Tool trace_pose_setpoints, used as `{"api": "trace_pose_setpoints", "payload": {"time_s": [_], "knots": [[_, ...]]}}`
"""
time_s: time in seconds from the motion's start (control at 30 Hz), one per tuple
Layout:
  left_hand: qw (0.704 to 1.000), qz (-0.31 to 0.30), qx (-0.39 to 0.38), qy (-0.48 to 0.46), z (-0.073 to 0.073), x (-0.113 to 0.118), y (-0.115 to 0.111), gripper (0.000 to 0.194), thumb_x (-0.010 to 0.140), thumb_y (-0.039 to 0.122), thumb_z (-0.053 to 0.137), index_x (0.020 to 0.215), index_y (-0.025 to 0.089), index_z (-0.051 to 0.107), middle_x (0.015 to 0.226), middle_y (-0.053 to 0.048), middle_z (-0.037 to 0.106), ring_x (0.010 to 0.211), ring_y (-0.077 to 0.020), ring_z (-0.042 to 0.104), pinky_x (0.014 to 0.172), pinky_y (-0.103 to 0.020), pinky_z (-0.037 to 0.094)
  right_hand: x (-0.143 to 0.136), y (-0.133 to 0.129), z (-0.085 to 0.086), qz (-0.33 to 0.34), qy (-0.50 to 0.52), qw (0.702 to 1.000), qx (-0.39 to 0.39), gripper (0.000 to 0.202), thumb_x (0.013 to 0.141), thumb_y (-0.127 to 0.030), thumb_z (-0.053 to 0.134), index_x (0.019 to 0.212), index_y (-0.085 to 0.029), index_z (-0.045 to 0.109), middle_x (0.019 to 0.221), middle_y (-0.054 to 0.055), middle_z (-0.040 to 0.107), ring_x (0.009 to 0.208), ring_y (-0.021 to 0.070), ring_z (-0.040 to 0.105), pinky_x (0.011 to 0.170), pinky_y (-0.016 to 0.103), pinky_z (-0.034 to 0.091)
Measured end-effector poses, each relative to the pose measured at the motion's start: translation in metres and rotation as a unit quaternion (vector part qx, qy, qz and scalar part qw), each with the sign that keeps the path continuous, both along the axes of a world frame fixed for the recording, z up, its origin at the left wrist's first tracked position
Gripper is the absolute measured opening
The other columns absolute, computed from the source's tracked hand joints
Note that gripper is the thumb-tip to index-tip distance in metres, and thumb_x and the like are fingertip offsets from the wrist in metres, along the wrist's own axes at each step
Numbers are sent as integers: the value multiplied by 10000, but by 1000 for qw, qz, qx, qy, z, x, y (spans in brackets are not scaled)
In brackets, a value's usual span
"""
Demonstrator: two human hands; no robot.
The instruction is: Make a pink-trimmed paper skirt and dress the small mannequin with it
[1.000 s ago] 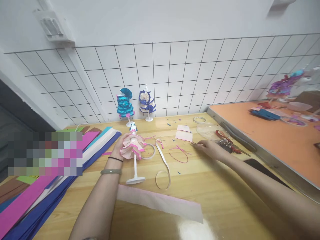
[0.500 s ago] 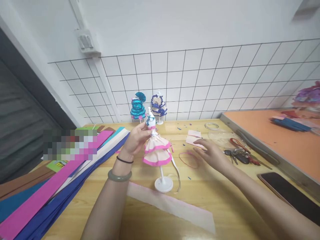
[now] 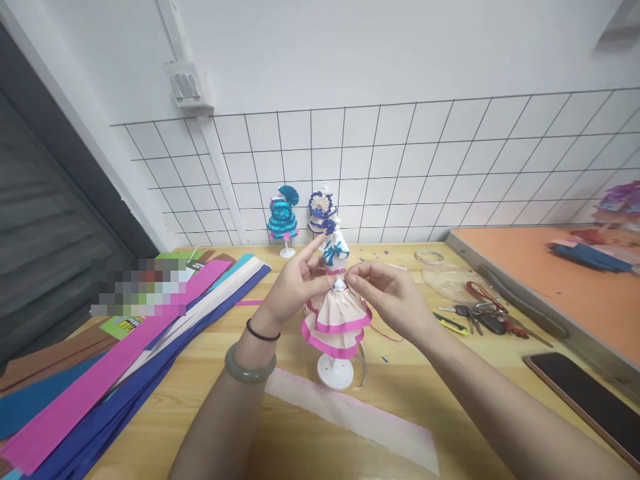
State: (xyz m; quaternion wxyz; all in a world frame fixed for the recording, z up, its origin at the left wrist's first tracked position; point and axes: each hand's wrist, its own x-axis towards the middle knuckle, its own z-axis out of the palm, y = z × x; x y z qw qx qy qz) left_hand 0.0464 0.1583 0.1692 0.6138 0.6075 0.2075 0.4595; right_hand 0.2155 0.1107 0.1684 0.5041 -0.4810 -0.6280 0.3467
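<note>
A miniature dress form (image 3: 336, 317) stands upright on its round white base, wearing a cream pleated paper skirt in tiers edged with pink. A blue ornament sits on its white bodice, with a pink band below. My left hand (image 3: 293, 283) is closed on the form from the left, thumb at the waist. From the right, my right hand (image 3: 393, 293) pinches thumb and forefinger together at the waist; what lies between those fingertips is too small to make out. In front of the base lies a cream paper strip (image 3: 355, 417) with a pink edge.
Behind stand a teal dressed form (image 3: 283, 217) and a blue-and-cream one (image 3: 321, 203). Crepe paper strips (image 3: 150, 320) cover the left side. At right are a yellow cutter (image 3: 451, 324), keys (image 3: 483, 319), a phone (image 3: 583, 393) and an orange board (image 3: 560, 273) with a raised edge.
My right hand has moved left from above the paper pieces to the form's waist, and its fingers have closed. The left hand still holds the form. The camera view has shifted slightly.
</note>
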Motion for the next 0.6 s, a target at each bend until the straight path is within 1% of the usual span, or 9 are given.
{"api": "trace_pose_setpoints", "payload": {"time_s": [0.1, 0.23, 0.37, 0.43, 0.53, 0.6], "knots": [[1000, -18, -19, -7, -1, -1, 1, 836, 699, 187, 728, 1423, 213, 312, 1093, -94, 660, 953, -221, 630, 802, -304, 488, 2, 1, -3, 9, 26, 1000, -9, 305, 763, -471, 628, 781, -168, 648, 767, 46, 654, 675, 153, 560, 615, 265, 440], [999, -31, -27, -6, -4, -1, 2, 838, 701, 178, 723, 1425, 221, 305, 1100, -89, 656, 906, -196, 641, 778, -281, 494, 1, 0, -3, 1, 41, 999, -8, 293, 741, -461, 655, 746, -169, 634, 746, 45, 644, 647, 144, 545, 597, 261, 436], [999, -31, -37, -3, -7, 1, 2, 829, 693, 193, 726, 1416, 223, 322, 1088, -88, 654, 886, -210, 652, 780, -299, 500, -1, 0, -1, -9, 53, 999, -4, 311, 701, -480, 677, 701, -181, 593, 693, 35, 621, 631, 148, 545, 611, 278, 457], [998, -38, -40, -14, -7, 3, 3, 818, 695, 190, 720, 1411, 221, 328, 1090, -94, 653, 894, -216, 652, 783, -306, 500, 1, 3, -1, 1, 77, 997, -17, 309, 696, -476, 681, 701, -182, 584, 690, 37, 629, 660, 157, 568, 639, 283, 470], [998, -37, -32, -27, -4, 0, 4, 781, 685, 183, 717, 1384, 202, 370, 1043, -96, 667, 908, -230, 652, 790, -320, 502, 11, 7, -8, 19, 129, 990, -56, 291, 722, -450, 668, 733, -171, 586, 748, 54, 661, 724, 161, 603, 673, 268, 471], [999, -4, -13, -34, 1, -8, 7, 743, 661, 182, 727, 1341, 191, 427, 997, -86, 675, 907, -243, 656, 788, -330, 508, 22, 9, -17, 7, 134, 988, -75, 282, 750, -447, 645, 756, -170, 594, 780, 55, 670, 730, 151, 607, 674, 253, 461]]}}
